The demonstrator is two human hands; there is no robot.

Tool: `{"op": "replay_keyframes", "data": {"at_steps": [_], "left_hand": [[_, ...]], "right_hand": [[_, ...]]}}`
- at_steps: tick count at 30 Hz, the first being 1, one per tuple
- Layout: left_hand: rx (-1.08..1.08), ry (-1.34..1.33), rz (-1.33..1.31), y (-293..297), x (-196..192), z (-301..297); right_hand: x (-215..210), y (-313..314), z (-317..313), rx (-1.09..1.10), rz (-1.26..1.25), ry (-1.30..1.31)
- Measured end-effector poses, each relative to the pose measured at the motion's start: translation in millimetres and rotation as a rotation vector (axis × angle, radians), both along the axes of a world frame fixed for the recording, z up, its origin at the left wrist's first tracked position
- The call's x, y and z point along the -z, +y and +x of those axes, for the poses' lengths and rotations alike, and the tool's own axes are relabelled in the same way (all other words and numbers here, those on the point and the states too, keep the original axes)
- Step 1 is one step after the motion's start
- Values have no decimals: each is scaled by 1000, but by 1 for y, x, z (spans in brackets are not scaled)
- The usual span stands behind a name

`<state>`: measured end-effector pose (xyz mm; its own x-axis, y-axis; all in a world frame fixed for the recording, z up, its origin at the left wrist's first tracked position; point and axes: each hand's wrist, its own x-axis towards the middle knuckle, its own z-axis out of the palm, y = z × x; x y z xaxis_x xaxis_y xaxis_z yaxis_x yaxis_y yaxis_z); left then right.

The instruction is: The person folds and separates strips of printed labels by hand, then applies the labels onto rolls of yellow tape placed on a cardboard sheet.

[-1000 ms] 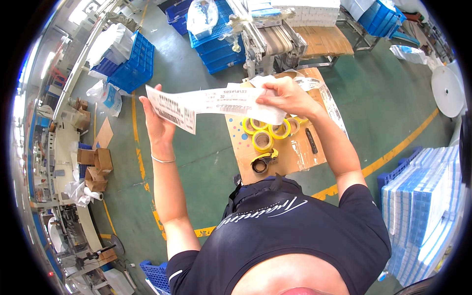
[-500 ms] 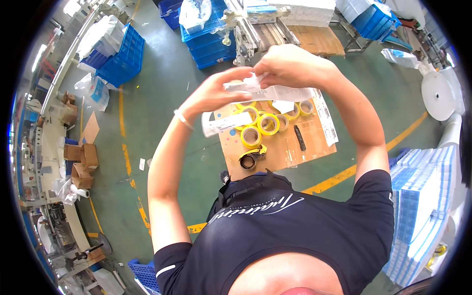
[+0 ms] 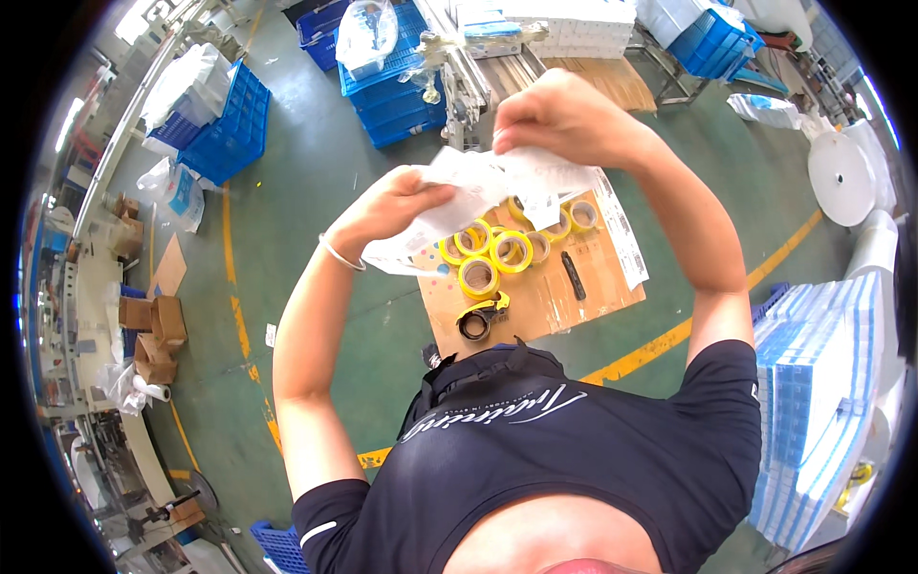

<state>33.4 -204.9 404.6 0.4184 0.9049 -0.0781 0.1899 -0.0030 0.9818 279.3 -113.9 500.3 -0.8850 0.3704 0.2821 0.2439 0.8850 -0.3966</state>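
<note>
A strip of white printed labels [image 3: 459, 209], thin and curled, is stretched between my two hands above a cardboard surface. My left hand [image 3: 397, 203] pinches it between thumb and fingers, with one end hanging below. Higher up and to the right, my right hand [image 3: 559, 117] is closed on the strip's other part, its fingertips pressed together. Under the strip lie several yellow tape rolls [image 3: 478, 277]. Nearer to me are a yellow-and-black tape dispenser [image 3: 483, 316] and, to its right, a black box cutter [image 3: 573, 275]. The strip partly covers the farther rolls.
The cardboard [image 3: 535, 316] lies just in front of my body. Beyond it stand blue crates [image 3: 392, 110] and a metal conveyor [image 3: 464, 91]. Another blue crate [image 3: 225, 124] is at far left, small cartons [image 3: 158, 325] left, and stacked blue-and-white packs [image 3: 813, 402] right.
My left hand has drawn down and left, my right hand slightly up, so they are farther apart. The label strip now spreads more between them. The view has shifted a little.
</note>
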Motion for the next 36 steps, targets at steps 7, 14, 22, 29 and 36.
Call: {"op": "replay_keyframes", "data": {"at_steps": [7, 14, 22, 29, 36], "left_hand": [[-462, -680, 122, -22, 20, -84], [-687, -397, 344, -36, -20, -74], [-597, -325, 297, -24, -83, -22], [-612, -222, 471, -4, -117, -6], [-756, -582, 516, -2, -175, -60]], "right_hand": [[3, 18, 28, 171, -265, 269], [-8, -17, -12, -23, -568, 431], [-25, -13, -116, 55, -485, 867], [-44, -10, -134, 2, -408, 1069], [21, 27, -98, -113, -361, 504]]}}
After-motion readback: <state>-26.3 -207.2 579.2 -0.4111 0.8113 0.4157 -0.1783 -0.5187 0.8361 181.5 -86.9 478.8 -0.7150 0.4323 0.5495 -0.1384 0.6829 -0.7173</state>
